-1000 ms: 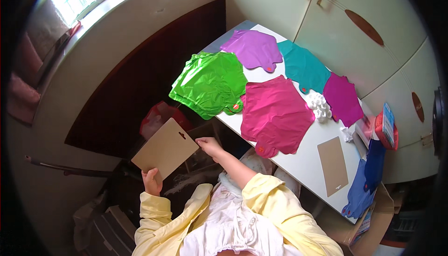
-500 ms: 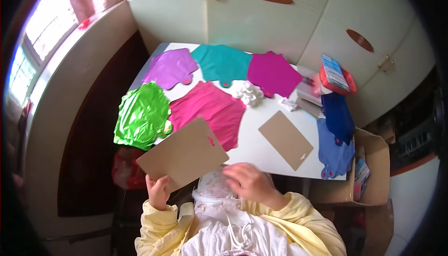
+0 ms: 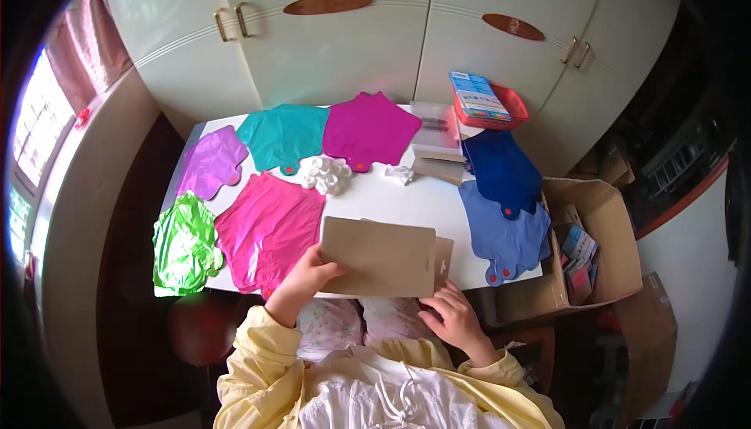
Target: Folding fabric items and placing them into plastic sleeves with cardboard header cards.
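Note:
My left hand (image 3: 307, 279) grips the left end of a flat brown cardboard card (image 3: 379, 257), thumb on top, held above the front of the table. A second brown card (image 3: 443, 253) lies partly hidden beneath it; its right end with a small hang hole shows. My right hand (image 3: 454, 316) is at the lower right corner of these cards, thumb apart from the fingers, fingertips at the second card's edge. Left of the cards lies a flat, shiny pink piece (image 3: 270, 229) with a rounded tab. A white clustered bundle (image 3: 326, 175) sits behind them.
Similar flat pieces lie around the white table (image 3: 391, 206): green (image 3: 185, 243), purple (image 3: 211, 163), teal (image 3: 285, 136), magenta (image 3: 368, 132), light blue (image 3: 504, 233) and dark blue (image 3: 503, 169). A red basket (image 3: 512, 106) stands back right. An open cardboard box (image 3: 598, 226) adjoins the right edge.
The view has turned to the right. The held card has moved rightward and levelled, now overlapping the second card. My right hand has moved to the cards' lower right corner.

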A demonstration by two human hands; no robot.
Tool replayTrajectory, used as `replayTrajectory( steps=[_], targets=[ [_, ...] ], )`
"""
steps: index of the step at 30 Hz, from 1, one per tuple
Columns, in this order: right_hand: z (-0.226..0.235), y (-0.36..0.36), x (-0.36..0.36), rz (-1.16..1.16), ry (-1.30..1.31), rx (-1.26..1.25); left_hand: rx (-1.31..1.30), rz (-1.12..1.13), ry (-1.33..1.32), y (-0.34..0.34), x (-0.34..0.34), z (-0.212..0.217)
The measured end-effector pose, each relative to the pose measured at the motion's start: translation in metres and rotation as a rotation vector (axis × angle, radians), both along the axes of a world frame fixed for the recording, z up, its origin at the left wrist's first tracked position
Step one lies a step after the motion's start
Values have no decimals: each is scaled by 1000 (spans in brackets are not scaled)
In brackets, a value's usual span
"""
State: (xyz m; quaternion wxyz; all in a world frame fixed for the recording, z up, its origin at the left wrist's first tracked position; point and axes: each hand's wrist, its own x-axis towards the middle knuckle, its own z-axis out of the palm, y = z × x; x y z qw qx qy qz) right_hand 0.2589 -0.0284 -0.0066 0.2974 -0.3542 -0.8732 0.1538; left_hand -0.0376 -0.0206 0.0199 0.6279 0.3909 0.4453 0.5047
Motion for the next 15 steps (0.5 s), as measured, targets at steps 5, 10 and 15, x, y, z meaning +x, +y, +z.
replayTrajectory(
  steps=[5, 10, 15],
  targets=[
    [-32, -13, 22, -425, 538, -353, -101, -94, 129, 13, 25, -10],
    [-57, -16, 11, -313, 1094, -952, -43, -70, 225, 31, 30, -11],
    [-47, -17, 2, -252, 1199, -1056, -25, -84, 978, 34, 32, -10]
  ],
)
